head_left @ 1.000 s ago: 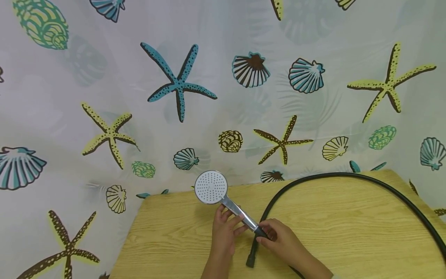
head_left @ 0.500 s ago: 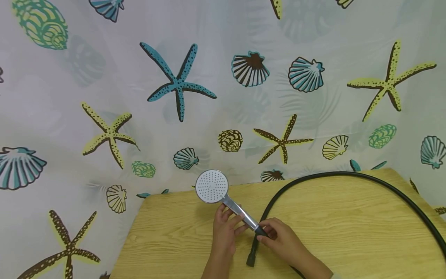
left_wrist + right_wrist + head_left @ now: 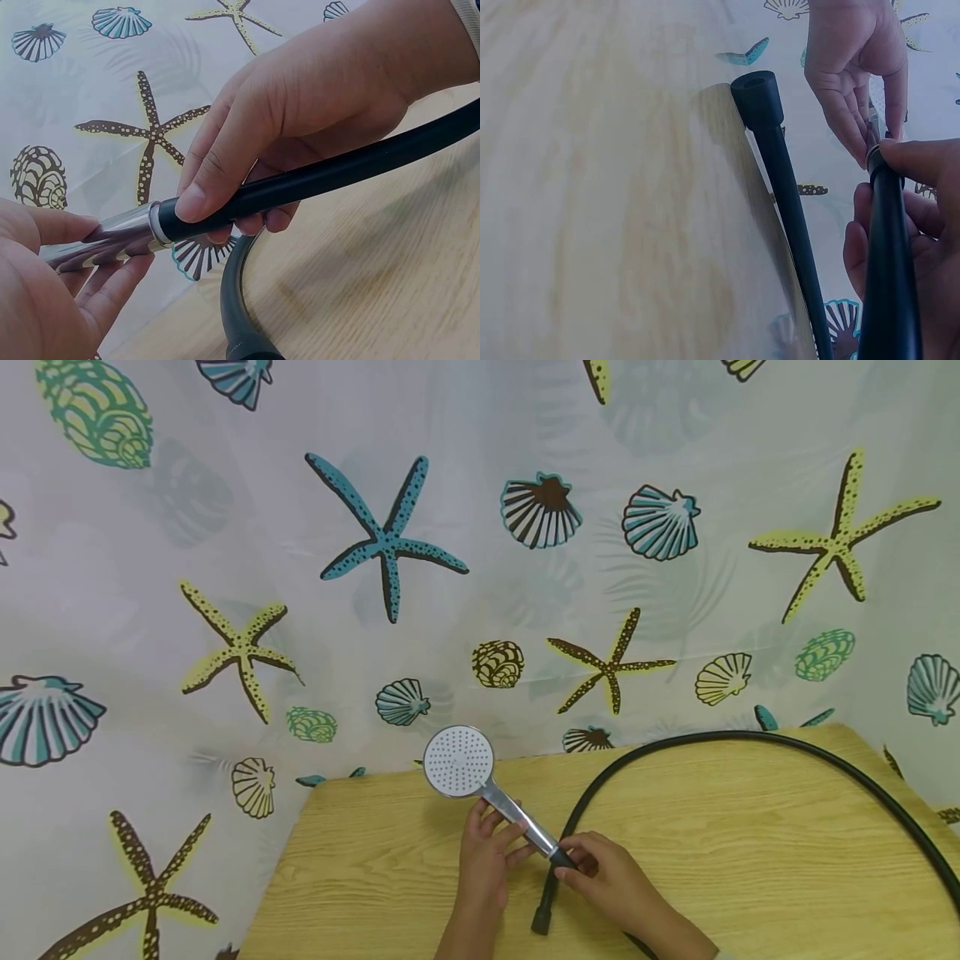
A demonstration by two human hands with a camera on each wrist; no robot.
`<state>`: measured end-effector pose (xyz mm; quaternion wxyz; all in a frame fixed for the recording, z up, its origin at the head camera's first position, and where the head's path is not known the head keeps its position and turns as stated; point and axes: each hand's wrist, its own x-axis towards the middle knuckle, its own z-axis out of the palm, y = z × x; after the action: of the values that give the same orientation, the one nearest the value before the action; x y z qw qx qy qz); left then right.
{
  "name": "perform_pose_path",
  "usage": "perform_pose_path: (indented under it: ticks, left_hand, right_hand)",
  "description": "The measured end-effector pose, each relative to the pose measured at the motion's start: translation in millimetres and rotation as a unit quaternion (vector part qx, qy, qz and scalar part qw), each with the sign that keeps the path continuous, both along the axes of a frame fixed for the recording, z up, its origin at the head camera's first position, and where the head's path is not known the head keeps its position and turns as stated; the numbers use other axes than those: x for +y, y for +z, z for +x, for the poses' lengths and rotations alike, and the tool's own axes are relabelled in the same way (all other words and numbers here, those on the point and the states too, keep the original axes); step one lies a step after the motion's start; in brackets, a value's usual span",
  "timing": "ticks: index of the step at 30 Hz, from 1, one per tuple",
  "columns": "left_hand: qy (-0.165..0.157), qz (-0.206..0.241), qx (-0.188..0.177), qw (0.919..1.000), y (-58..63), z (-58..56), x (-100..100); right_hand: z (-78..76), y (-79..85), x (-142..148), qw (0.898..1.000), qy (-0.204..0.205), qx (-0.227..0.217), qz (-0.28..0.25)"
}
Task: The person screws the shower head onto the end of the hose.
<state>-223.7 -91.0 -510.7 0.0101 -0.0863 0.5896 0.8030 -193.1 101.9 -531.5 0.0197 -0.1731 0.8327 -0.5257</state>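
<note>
A chrome shower head (image 3: 459,762) with a round white dotted face is tilted above the table, its face up and to the left. My left hand (image 3: 486,864) grips its shiny handle (image 3: 124,236) between thumb and fingers. At the handle's lower end sits the black end of a hose (image 3: 322,176), right against the chrome rim. My right hand (image 3: 611,877) pinches this hose end, thumb on one side and fingers beneath. The hose's other end, a black connector (image 3: 757,97), lies free on the table beside the hands.
The black hose loops in a wide arc (image 3: 720,735) across the right side of the wood-grain table (image 3: 360,860). Behind the table hangs a white curtain (image 3: 480,593) printed with starfish and shells.
Both hands keep the same hold on the shower head and hose end. Only a very slight shift of the whole head view shows.
</note>
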Motion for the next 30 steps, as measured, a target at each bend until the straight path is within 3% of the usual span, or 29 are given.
perform_pose_path:
  ticks: [30]
  left_hand:
    - [-0.013, 0.003, 0.000, 0.9999, 2.2, 0.0, -0.3]
  right_hand:
    - [-3.9, -4.1, 3.1, 0.999, 0.043, -0.023, -0.006]
